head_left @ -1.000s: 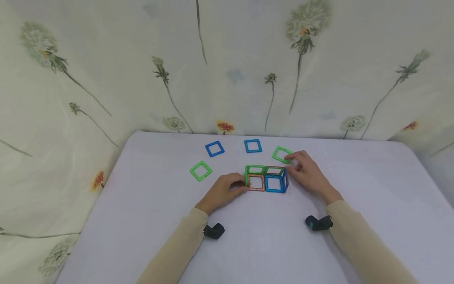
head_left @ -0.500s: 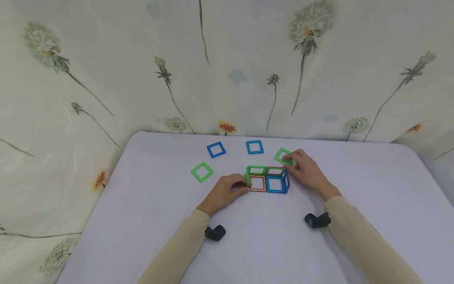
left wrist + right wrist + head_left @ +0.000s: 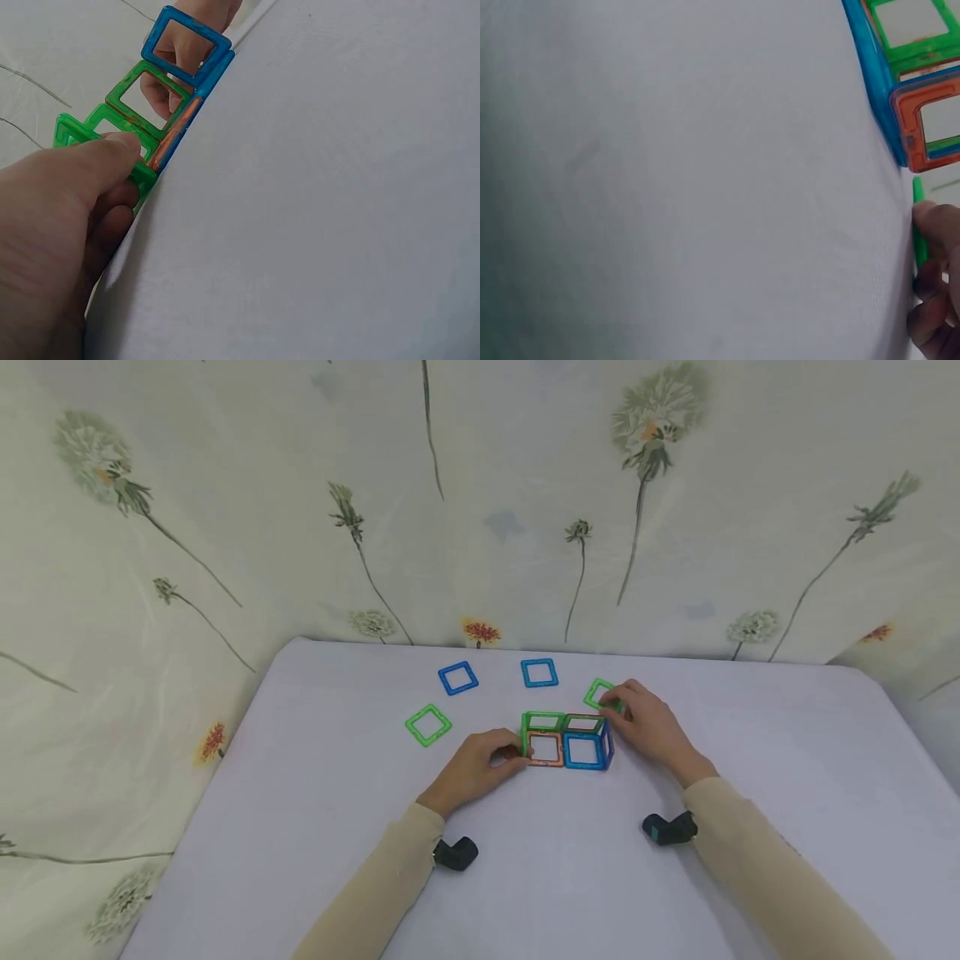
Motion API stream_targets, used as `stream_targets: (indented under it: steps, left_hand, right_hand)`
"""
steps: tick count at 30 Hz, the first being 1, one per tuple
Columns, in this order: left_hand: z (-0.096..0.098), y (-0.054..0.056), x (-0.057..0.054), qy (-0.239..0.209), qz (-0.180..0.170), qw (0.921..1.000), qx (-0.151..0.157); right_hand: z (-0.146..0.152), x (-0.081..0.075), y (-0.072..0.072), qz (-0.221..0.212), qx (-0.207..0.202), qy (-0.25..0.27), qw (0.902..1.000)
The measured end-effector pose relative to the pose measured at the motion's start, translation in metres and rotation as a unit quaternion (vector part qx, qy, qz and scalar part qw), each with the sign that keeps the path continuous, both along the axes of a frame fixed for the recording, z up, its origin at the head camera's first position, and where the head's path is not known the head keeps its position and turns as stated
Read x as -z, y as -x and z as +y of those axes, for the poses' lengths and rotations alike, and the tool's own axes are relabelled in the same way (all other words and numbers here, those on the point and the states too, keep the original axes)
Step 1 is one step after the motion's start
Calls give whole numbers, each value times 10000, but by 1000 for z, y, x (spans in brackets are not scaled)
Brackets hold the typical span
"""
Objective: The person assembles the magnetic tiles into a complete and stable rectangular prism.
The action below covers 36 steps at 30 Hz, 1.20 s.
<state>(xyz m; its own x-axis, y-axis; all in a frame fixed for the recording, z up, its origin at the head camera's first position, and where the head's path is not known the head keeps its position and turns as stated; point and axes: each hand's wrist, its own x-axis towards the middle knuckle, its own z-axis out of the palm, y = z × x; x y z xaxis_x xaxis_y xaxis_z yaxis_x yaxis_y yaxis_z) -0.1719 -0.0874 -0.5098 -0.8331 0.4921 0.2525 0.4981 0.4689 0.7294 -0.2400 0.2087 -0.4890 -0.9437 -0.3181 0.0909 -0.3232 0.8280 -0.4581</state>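
Observation:
A box-like structure of joined square magnetic tiles (image 3: 563, 750) stands on the table, with orange and blue squares in front, green ones at the left and back, and a blue side at the right. My left hand (image 3: 471, 770) pinches the upright green tile (image 3: 66, 129) at its left end, thumb on the near face in the left wrist view. Beside the structure's back right corner, my right hand (image 3: 651, 728) pinches a loose green magnetic tile (image 3: 591, 690) by its edge. In the right wrist view, the thumb and fingers surround that tile's rim (image 3: 919, 244), close to an orange-framed tile (image 3: 910, 124).
Behind the structure lie two loose blue tiles, one further left (image 3: 463, 690) and one nearer the middle (image 3: 542, 685). Another green tile (image 3: 439, 734) lies left of the structure. The white-covered table (image 3: 555, 877) meets a dandelion-print cloth (image 3: 495, 518) at the back.
My right hand has closed its hold on the loose green tile and drawn it slightly nearer and to the right. The left hand and structure hold their place; the head view has shifted a little.

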Motion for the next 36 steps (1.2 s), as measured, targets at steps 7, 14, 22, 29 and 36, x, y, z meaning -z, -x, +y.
stream_targets:
  steps: [7, 14, 22, 29, 36]
  left_hand:
    - [0, 0, 1, 51, 32, 10000, 10]
    - [1, 0, 0, 79, 79, 9999, 26]
    - [1, -1, 0, 74, 17, 10000, -22]
    - [2, 0, 2, 60, -40, 10000, -57]
    - [2, -2, 1, 100, -94, 9999, -98]
  right_hand:
    - [-1, 1, -5, 234, 128, 42, 9996]
    - [3, 4, -11, 748, 274, 411, 9960]
    - [9, 1, -14, 1139, 379, 892, 9888]
    - [16, -4, -20, 1230, 567, 1198, 9835]
    - [22, -4, -25, 1109, 623, 1578, 9792]
